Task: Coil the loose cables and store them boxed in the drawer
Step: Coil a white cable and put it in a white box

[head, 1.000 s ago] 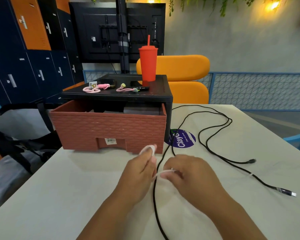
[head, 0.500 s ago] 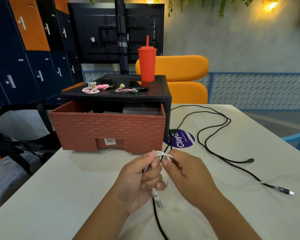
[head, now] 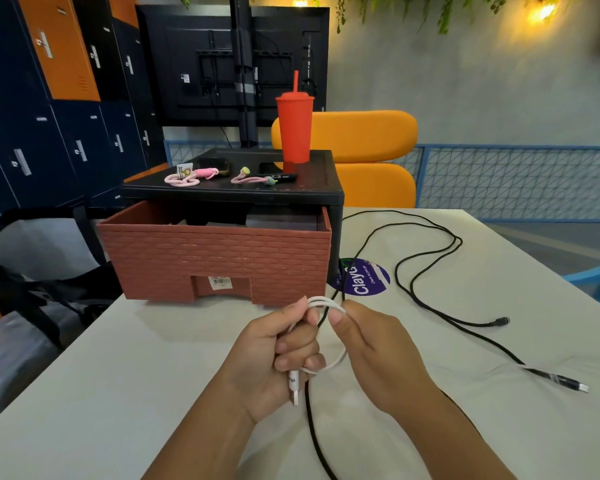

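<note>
A short white cable point(head: 327, 304) is looped between both hands over the white table point(head: 118, 375). My left hand point(head: 274, 355) grips the gathered loops, and the white USB plug hangs below its fingers. My right hand point(head: 371, 344) pinches the top of the loop with thumb and fingers. A long black cable point(head: 426, 303) lies loose across the table to the right, one strand running under my hands toward me. The brick-patterned drawer point(head: 219, 261) stands pulled open from a black cabinet point(head: 236, 194), with dark boxes inside.
A red tumbler with straw point(head: 294, 128), pink cords point(head: 187, 178) and small items stand on the cabinet top. A purple round sticker point(head: 364, 277) is on the table. An orange chair point(head: 368, 157) stands behind the table. Lockers and a bag are at the left.
The white cable went from stretched between my hands to wound into loops. My left hand closed round the loops and the plug now hangs below it.
</note>
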Tool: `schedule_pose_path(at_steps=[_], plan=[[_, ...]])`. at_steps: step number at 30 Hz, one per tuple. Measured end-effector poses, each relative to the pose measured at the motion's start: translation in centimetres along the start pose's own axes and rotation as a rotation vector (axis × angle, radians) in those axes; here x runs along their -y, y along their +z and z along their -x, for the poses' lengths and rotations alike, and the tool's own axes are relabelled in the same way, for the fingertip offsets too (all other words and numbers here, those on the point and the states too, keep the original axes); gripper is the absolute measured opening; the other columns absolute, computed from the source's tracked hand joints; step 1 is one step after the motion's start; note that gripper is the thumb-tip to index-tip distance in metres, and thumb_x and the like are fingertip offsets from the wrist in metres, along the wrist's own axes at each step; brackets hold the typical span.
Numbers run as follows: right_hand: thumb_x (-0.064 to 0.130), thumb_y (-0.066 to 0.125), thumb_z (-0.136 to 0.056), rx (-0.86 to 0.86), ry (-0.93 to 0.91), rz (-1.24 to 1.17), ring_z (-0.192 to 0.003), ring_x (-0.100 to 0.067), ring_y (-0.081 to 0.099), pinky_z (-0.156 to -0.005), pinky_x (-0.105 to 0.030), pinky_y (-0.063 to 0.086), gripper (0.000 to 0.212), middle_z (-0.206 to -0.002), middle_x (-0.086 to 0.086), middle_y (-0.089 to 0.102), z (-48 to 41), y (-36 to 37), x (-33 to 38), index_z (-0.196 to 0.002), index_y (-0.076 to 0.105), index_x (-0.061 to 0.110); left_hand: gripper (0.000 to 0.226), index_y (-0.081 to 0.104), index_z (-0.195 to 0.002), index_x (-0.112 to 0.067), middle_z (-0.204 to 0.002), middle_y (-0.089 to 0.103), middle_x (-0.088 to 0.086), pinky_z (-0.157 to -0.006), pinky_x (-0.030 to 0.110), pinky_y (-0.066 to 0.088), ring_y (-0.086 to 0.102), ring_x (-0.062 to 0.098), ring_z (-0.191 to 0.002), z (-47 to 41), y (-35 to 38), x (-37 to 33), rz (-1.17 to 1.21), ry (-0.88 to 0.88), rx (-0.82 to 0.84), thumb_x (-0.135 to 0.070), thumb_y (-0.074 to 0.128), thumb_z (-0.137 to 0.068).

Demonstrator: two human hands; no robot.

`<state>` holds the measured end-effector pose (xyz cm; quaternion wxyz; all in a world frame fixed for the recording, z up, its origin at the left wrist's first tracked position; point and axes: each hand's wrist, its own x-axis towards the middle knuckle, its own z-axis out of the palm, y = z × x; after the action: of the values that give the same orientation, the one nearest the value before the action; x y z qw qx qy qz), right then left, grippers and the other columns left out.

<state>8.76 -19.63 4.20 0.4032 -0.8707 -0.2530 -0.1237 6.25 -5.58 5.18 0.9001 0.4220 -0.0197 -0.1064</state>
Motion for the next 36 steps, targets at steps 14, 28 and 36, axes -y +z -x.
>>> schedule_pose_path(at_steps=[14, 28, 36], plan=[[0.041, 0.041, -0.094, -0.078, 0.097, -0.321, -0.061, -0.01, 0.049, -0.062, -0.038, 0.043, 0.033, -0.063, 0.005, 0.058, -0.4, -0.2, -0.5, -0.075, 0.062, 0.024, 0.03, 0.073, -0.096, -0.005, -0.04, 0.024, -0.01, -0.047, 0.02, 0.042, 0.024, 0.002, -0.031, 0.3, -0.4, -0.2, -0.082, -0.1, 0.146, -0.022, 0.055, -0.079], [0.036, 0.034, -0.098, 0.317, 0.166, 0.255, -0.085, -0.022, 0.057, -0.076, -0.033, 0.044, 0.03, -0.089, -0.004, 0.062, -0.1, -0.3, -0.8, -0.092, 0.053, 0.014, 0.074, 0.058, -0.119, 0.006, -0.056, 0.051, 0.0, -0.066, 0.028, 0.056, 0.052, 0.013, -0.047, -0.2, -2.2, -1.3, 0.283, 0.219, 0.119, -0.011, 0.086, -0.053], [0.031, 0.033, -0.098, 0.456, 0.013, 0.396, -0.074, -0.024, 0.046, -0.064, -0.03, 0.037, 0.024, -0.089, -0.008, 0.056, 0.8, 1.5, 1.0, -0.092, 0.051, 0.015, 0.043, 0.043, -0.13, -0.005, -0.063, 0.059, 0.002, -0.067, 0.024, 0.051, 0.058, 0.012, -0.057, -0.5, -1.0, -0.6, -0.003, 0.386, -0.105, -0.011, 0.042, -0.087]])
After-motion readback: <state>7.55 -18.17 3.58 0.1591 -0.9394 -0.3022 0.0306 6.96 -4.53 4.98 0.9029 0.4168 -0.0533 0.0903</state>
